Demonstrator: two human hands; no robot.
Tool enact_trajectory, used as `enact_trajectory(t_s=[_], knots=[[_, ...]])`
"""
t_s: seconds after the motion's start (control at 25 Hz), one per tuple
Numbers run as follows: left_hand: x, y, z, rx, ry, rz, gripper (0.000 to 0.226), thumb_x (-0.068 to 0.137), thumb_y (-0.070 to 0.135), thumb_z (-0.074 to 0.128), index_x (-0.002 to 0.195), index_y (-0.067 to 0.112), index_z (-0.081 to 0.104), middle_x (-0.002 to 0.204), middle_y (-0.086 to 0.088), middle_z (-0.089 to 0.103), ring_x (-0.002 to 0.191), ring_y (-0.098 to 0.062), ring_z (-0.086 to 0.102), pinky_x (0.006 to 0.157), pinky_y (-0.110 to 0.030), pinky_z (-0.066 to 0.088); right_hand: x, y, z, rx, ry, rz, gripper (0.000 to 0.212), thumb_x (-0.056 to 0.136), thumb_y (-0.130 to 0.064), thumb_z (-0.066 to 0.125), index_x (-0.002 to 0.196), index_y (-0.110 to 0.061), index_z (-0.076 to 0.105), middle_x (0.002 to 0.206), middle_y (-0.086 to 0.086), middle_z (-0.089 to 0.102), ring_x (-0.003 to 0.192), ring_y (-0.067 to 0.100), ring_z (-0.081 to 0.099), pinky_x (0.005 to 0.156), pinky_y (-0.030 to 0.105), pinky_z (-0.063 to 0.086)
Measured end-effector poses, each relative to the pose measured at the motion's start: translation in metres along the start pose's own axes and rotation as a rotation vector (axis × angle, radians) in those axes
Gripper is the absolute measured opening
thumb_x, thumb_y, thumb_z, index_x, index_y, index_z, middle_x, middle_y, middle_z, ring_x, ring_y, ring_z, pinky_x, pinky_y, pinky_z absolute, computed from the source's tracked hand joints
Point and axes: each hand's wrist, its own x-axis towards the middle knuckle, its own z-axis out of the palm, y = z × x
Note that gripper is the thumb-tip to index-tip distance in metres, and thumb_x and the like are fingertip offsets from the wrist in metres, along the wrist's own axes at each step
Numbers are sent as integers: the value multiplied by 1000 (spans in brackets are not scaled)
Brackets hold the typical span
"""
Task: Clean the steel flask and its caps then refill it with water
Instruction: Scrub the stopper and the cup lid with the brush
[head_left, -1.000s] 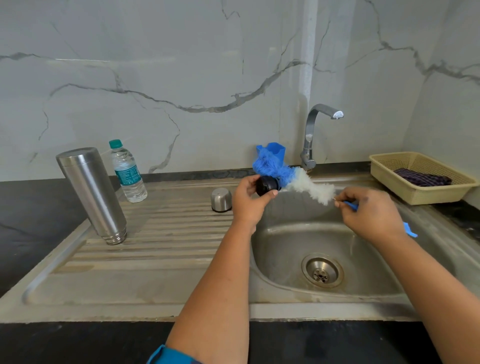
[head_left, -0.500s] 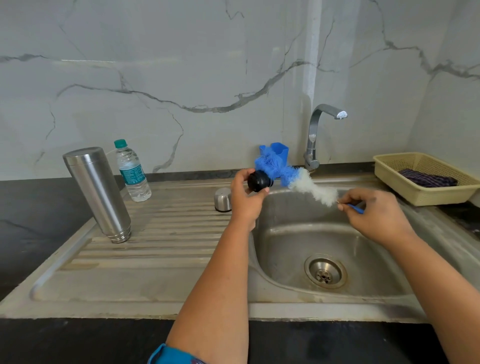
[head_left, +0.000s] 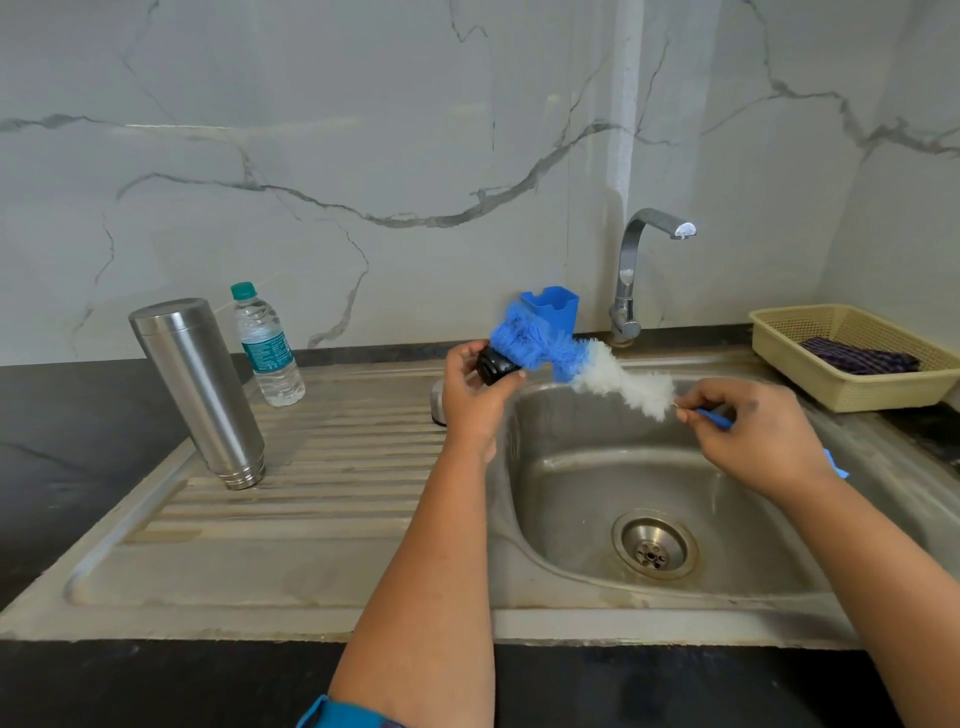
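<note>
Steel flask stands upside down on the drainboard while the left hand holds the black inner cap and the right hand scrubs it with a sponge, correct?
Not a sponge: the head view shows the right hand holding a blue-and-white bristle bottle brush. The steel flask, left hand and black inner cap are as stated.

Basin wide open, drainboard crowded at the back

Flask (head_left: 200, 389), water bottle (head_left: 266, 345) and steel cap (head_left: 437, 401) crowd the drainboard's (head_left: 291, 525) back; its front lies free, while the tap (head_left: 636, 270) overhangs the basin (head_left: 582, 519).

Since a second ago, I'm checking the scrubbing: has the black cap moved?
Yes: the black cap in the left hand has shifted left, away from the tap.
</note>
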Motion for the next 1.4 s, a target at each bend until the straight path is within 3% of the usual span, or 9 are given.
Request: enact_trajectory(t_s=[0.12, 0.24, 0.4, 0.6, 0.68, 0.84, 1.08, 1.24, 1.4], knots=[[-3, 3, 4, -154, -21, -62, 48, 79, -3, 76, 120, 10, 54, 119, -11, 63, 107, -21, 65, 89, -30, 56, 0, 0, 0, -11, 37, 2, 11, 80, -7, 73, 81, -18, 73, 72, -8, 65, 66, 12, 60, 67, 27, 49], [-8, -1, 13, 7, -70, -30, 54, 74, 0, 82, 121, 14, 58, 118, -8, 67, 110, -18, 64, 87, -25, 54, 5, -6, 10, -33, 51, 2, 9, 81, -7, 72, 82, -16, 73, 73, -7, 64, 67, 16, 61, 67, 27, 49], [2, 4, -1, -117, 60, 5, 50, 78, -8, 75, 119, 15, 57, 115, -3, 65, 106, -17, 62, 80, -19, 53, 2, 0, 4, 16, -11, -8, 10, 80, -8, 73, 81, -18, 73, 71, -11, 63, 67, 3, 59, 64, 16, 42], [-8, 2, 12, -23, -134, 3, 52, 82, -7, 72, 122, 23, 56, 113, 11, 60, 95, -10, 65, 80, -18, 52, 8, -3, 12, 17, 46, 46, 10, 81, -9, 72, 80, -19, 72, 73, -10, 63, 68, 9, 59, 69, 22, 44], [-5, 4, 11, -65, -105, -14, 55, 82, -12, 69, 125, 18, 54, 111, 13, 60, 93, -9, 65, 83, -20, 53, 7, -4, 11, 40, 21, 39, 9, 82, -10, 72, 81, -19, 72, 73, -12, 64, 69, 8, 60, 69, 23, 45], [4, 4, -1, -112, 43, -2, 53, 78, -12, 72, 118, 15, 52, 113, 4, 58, 96, -13, 63, 97, -40, 52, 0, 0, 4, -6, -29, -18, 11, 81, -11, 73, 82, -22, 72, 71, -14, 63, 68, 0, 59, 62, 18, 43], [-7, 18, 12, -466, -227, -270, 18, 98, 13, 58, 114, 8, 54, 127, -22, 59, 103, -28, 67, 87, -34, 59, 9, 3, 10, 117, 35, 200, 10, 85, -18, 70, 79, -26, 67, 76, -8, 64, 72, 2, 54, 66, 18, 38], [-7, 18, 14, -658, -198, -376, 29, 100, 22, 54, 120, 1, 56, 131, -28, 58, 123, -36, 58, 89, -34, 58, 9, 10, 12, 140, -75, 206, 21, 84, -18, 71, 71, -33, 65, 76, -9, 69, 76, 8, 62, 67, 18, 42], [-4, 17, 18, -641, -52, -343, 24, 101, 21, 53, 114, 2, 55, 122, -21, 62, 126, -33, 57, 90, -32, 57, 7, 0, 3, 66, -79, 92, 18, 85, -17, 71, 76, -32, 65, 73, -16, 64, 72, -3, 57, 63, 11, 36]])
